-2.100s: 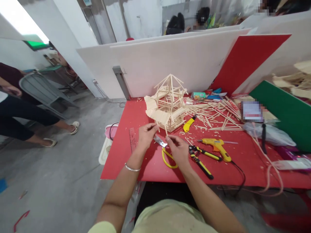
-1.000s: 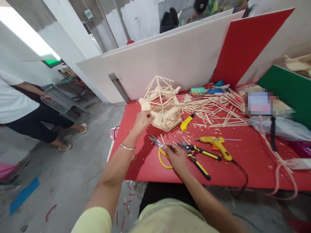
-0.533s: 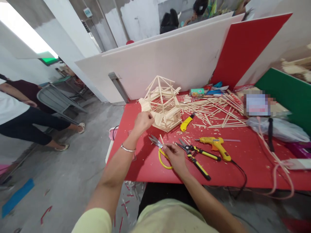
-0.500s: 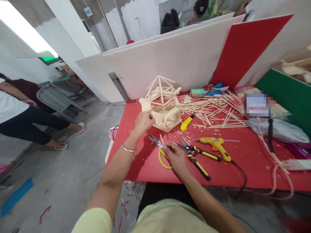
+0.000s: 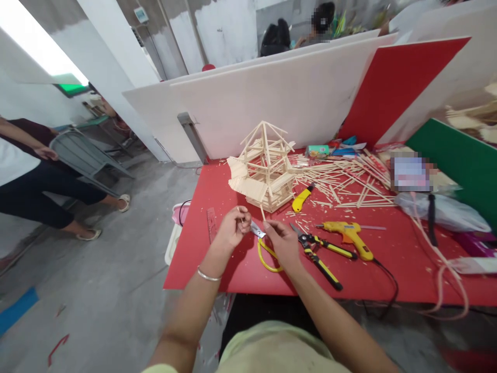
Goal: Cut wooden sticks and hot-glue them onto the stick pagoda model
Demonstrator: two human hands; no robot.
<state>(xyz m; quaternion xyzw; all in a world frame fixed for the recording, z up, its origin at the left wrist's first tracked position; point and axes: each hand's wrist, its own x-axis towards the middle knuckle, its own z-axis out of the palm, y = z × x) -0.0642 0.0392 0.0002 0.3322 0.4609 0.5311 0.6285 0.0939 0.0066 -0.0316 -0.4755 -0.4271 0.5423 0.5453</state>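
Stick model (image 5: 250, 187) stands beyond curled left hand (image 5: 234, 228) and pinching right hand (image 5: 283, 242).

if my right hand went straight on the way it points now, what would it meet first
Probably the stick model, at its near side, with the thin stick in the right hand leading. The left hand is close beside that line; height and depth are hard to judge here.
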